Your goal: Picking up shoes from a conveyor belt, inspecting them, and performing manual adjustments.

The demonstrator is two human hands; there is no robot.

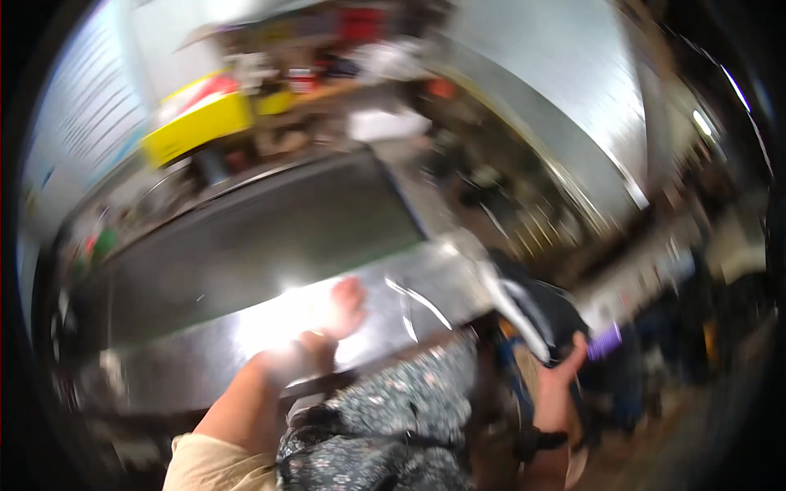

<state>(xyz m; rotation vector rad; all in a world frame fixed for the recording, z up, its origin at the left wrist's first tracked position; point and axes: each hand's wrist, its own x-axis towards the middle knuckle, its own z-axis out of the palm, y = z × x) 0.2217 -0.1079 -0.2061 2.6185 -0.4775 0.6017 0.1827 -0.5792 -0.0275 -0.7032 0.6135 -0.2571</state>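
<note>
The picture is smeared by motion. Above the shiny metal worktop [192, 368], near its front edge, is my left hand [348, 307]. Its fingers are too blurred to tell apart, and nothing shows in it. To the right, past the worktop's corner, my right hand [561, 368] grips the lower end of a long black piece with a white band [540, 315]; blur hides its exact kind. A purple ribbed object [605, 341] shows right beside that hand's fingers. Thin curved white strips [422, 303] lie on the worktop between my hands.
A dark panel [278, 221] covers the far part of the worktop. Behind it stand a yellow box [201, 123] and a cluttered shelf. A white packet [389, 124] lies near the back corner. Large metal equipment [565, 90] rises at the far right.
</note>
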